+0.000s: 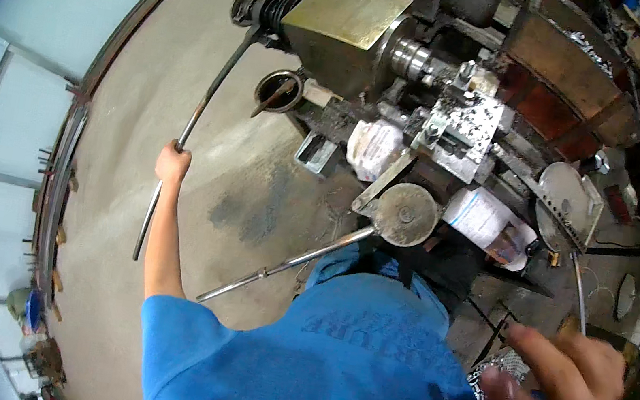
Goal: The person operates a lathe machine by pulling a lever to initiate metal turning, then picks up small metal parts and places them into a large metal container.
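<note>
My left hand (173,163) is closed around a long metal lever (220,84), out to the left at arm's length. The lever runs up to the dark rear end of a lathe's headstock (332,54), which has a yellowish plate on top. My right hand (563,390) is raised at the lower right, close to the camera and somewhat blurred. Its fingers are bent but apart from the thumb, and nothing shows between them. On the lathe, a shiny collet chuck (411,59) faces a tool slide (461,130) strewn with metal chips.
A round plate (406,215) with a long rod handle (286,267) sits before my body. Beside it lie a white plastic jug (492,224) and a white bag (374,150). Further right are a round disc (562,197) and a rusty chip tray (558,78). Long bars line the left wall.
</note>
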Motion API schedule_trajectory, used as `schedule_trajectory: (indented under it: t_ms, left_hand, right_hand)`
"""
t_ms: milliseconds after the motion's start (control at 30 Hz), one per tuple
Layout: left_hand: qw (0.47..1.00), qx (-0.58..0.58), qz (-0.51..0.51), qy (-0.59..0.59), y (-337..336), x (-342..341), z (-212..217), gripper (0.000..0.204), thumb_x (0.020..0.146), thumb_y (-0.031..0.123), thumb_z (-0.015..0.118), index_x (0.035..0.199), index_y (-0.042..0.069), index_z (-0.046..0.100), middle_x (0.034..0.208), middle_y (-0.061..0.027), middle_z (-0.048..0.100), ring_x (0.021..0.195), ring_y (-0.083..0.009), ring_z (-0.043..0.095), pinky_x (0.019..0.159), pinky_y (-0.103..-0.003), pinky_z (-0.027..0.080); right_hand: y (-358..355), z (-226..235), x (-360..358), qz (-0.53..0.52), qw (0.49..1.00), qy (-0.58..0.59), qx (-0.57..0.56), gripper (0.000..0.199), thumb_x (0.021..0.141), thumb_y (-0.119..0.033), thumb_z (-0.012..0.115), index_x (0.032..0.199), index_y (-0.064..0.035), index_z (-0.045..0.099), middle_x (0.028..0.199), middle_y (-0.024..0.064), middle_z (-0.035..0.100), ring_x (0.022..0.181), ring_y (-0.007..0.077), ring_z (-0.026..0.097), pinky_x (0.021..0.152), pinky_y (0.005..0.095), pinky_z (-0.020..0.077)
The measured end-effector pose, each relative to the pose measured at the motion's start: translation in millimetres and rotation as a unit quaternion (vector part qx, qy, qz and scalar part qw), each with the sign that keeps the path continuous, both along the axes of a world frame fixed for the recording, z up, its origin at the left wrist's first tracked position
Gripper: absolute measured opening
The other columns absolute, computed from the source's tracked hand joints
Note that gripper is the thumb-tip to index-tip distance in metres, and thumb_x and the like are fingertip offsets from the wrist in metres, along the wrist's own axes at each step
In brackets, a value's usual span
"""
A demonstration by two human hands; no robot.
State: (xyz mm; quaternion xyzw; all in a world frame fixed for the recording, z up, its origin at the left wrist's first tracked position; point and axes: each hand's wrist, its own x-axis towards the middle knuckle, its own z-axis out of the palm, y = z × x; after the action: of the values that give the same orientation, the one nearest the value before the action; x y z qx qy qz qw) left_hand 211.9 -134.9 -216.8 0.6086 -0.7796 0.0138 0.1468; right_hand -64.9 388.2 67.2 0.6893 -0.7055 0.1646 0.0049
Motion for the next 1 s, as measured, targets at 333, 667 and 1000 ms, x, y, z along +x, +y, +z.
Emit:
schedule_trajectory:
  t_ms: [333,667,1000]
  left_hand:
    - [0.922,0.328,-0.139,0.150,47.0,-98.9,-204.1,0.045,0.070,0.021,0.064,0.109,0.000,0.057,0.072,-0.0152,0.065,0.069,-0.0246,0.065,0.067,-0.034,0.050]
    - [0.902,0.137,-0.333,-0.236,29.2,-167.4,-196.9,0.026,0.077,0.019,0.053,0.100,0.013,0.062,0.087,-0.0141,0.065,0.086,-0.0326,0.062,0.074,-0.042,0.049]
    - [0.921,0.339,-0.167,0.091,28.3,-141.1,-194.2,0.044,0.075,0.019,0.062,0.115,0.003,0.054,0.078,-0.0196,0.065,0.062,-0.0256,0.065,0.061,-0.037,0.052]
  right_hand:
    - [33.7,-164.8,-51.4,-0.237,0.928,-0.286,0.036,0.053,0.051,-0.008,0.057,0.103,0.0005,0.059,0.085,0.0190,0.062,0.071,0.0313,0.061,0.065,0.0353,0.0483]
    - [95.6,-196.4,-50.1,-0.398,0.878,-0.267,-0.002,0.050,0.052,-0.011,0.058,0.100,0.0029,0.061,0.079,0.0223,0.060,0.069,0.0328,0.061,0.063,0.0347,0.0483]
    - [250.7,-295.6,-144.5,-0.665,0.745,0.017,0.039,0.074,0.056,-0.011,0.064,0.127,-0.0039,0.042,0.129,0.0181,0.044,0.119,0.0335,0.041,0.098,0.0403,0.0351]
